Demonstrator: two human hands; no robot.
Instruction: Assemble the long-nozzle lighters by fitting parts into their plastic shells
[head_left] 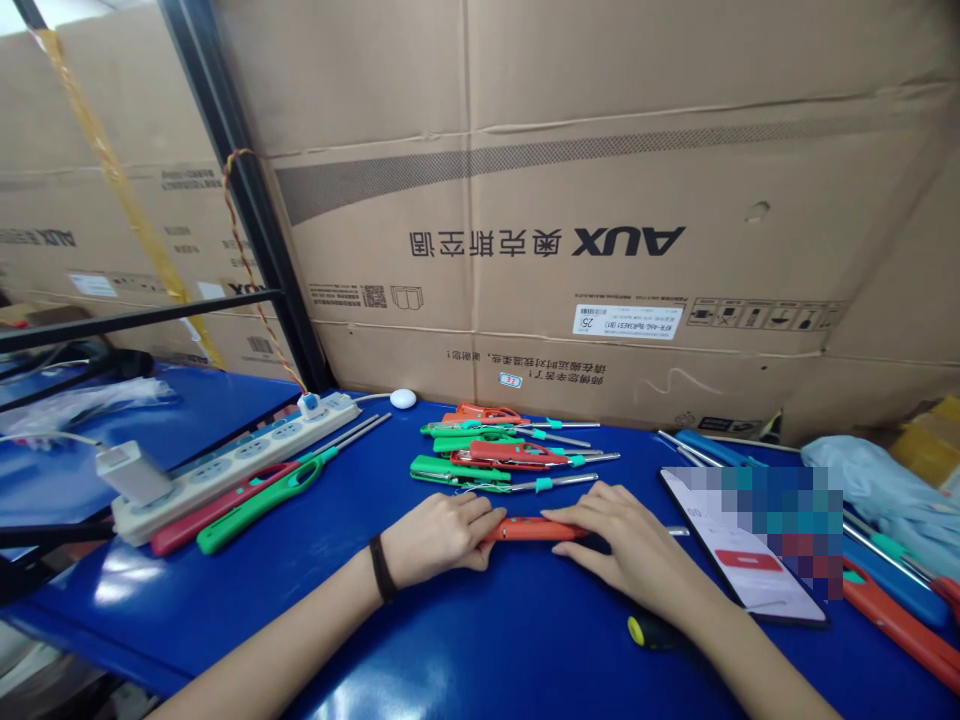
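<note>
My left hand (442, 540), with a dark band at the wrist, is closed on the handle end of an orange long-nosed lighter (541, 529). My right hand (626, 545) grips the same lighter further along, thumb in front and fingers behind. The metal tip shows to the right of my right hand. Just beyond the hands lies a row of similar lighters in green (450, 472), red (510, 455) and orange (487, 414), with teal pieces on their metal rods. A yellow-and-black tool handle (649, 632) sits partly hidden under my right forearm.
On the left, a white power strip (255, 450) with a plugged charger (133, 472) lies beside a red lighter (225, 505) and a green one (259, 510). A tablet or phone (739, 560), partly pixelated, lies right, near more lighters (900, 620). Cardboard (525, 180) walls the back.
</note>
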